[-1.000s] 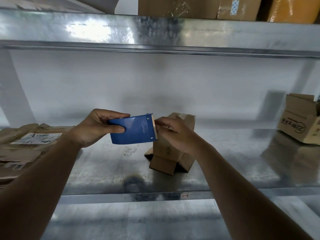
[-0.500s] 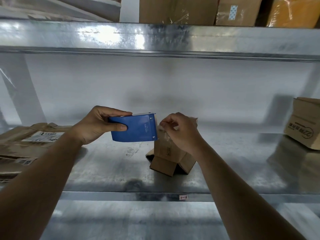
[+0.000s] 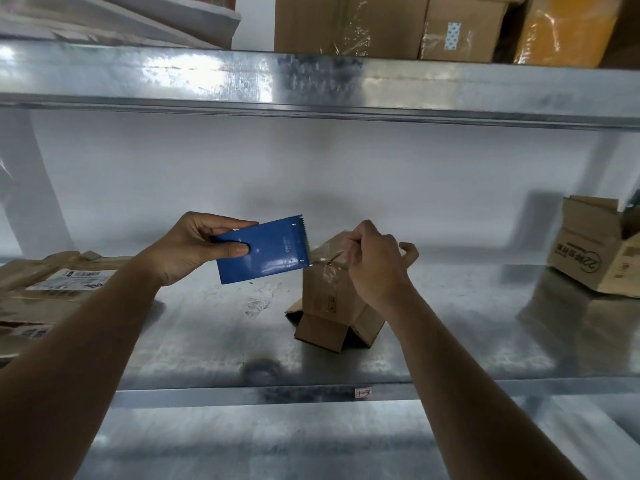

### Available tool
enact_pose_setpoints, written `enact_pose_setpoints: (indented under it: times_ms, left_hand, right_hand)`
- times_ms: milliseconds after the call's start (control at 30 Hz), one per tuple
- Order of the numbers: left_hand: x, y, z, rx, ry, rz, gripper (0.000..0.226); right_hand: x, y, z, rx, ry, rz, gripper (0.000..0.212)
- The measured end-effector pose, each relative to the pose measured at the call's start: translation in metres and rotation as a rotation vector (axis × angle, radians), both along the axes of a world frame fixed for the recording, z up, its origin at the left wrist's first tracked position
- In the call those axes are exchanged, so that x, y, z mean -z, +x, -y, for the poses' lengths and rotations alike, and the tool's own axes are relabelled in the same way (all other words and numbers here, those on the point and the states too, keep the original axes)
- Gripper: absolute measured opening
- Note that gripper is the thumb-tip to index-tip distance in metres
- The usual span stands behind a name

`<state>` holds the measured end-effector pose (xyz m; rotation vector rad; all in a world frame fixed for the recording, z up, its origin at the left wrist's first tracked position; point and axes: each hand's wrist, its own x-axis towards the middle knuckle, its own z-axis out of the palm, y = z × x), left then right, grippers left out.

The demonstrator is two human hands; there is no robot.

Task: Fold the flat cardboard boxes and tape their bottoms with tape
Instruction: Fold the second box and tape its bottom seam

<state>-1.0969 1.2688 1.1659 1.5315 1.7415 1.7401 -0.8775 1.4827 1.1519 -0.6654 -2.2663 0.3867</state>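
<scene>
My left hand [image 3: 194, 247] grips a blue tape dispenser [image 3: 265, 249] with its toothed edge pointing right. My right hand [image 3: 375, 263] pinches the end of clear tape drawn from the dispenser, just above a small cardboard box [image 3: 329, 299]. The box stands on the metal shelf [image 3: 214, 327] with its flaps splayed at the base and clear tape glinting on its upper face. A stack of flat cardboard boxes [image 3: 45, 292] with a white label lies at the left.
An open cardboard box [image 3: 595, 254] with printed text sits at the right of the shelf. The upper shelf [image 3: 311, 81] carries several wrapped cartons. A white wall closes the back. A small label [image 3: 363, 393] marks the shelf's front edge.
My right hand has moved right, away from the dispenser's teeth, drawing tape out over the box. The dispenser has tilted slightly, its toothed end higher.
</scene>
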Motion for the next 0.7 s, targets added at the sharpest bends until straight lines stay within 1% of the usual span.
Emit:
enact_pose_setpoints:
  times_ms: [67, 133, 200, 267, 367, 467, 533, 600, 700]
  left_hand:
    - [-0.003, -0.007, 0.0, -0.011, -0.034, -0.053, 0.043]
    - [-0.007, -0.015, -0.001, -0.016, -0.086, -0.112, 0.047]
    - [-0.009, -0.024, 0.0, -0.016, -0.115, -0.125, 0.048]
    - [-0.009, -0.032, -0.002, -0.016, -0.127, -0.118, 0.047]
    - [-0.007, -0.039, -0.008, -0.045, -0.1, -0.096, 0.043]
    - [-0.006, -0.045, -0.014, -0.033, -0.103, -0.093, 0.043]
    - [-0.004, -0.05, -0.015, -0.02, -0.109, -0.08, 0.043]
    - [-0.003, -0.055, -0.014, -0.017, -0.112, -0.07, 0.043]
    - [-0.002, -0.06, -0.01, -0.007, -0.112, -0.051, 0.042]
  right_hand:
    - [0.005, 0.008, -0.002, 0.039, 0.02, -0.005, 0.024]
    - [0.009, 0.018, -0.009, 0.129, 0.04, 0.001, 0.019]
    - [0.015, 0.026, -0.018, 0.177, 0.013, 0.01, 0.015]
    - [0.022, 0.031, -0.021, 0.138, 0.013, 0.0, 0.018]
    - [0.029, 0.031, -0.017, 0.08, 0.024, -0.087, 0.018]
    - [0.032, 0.031, -0.012, -0.009, -0.055, -0.174, 0.011]
    - [0.031, 0.03, -0.007, -0.035, -0.111, -0.198, 0.016]
    - [0.03, 0.027, -0.004, -0.019, -0.154, -0.191, 0.017]
    - [0.024, 0.024, 0.002, -0.039, -0.308, -0.259, 0.015]
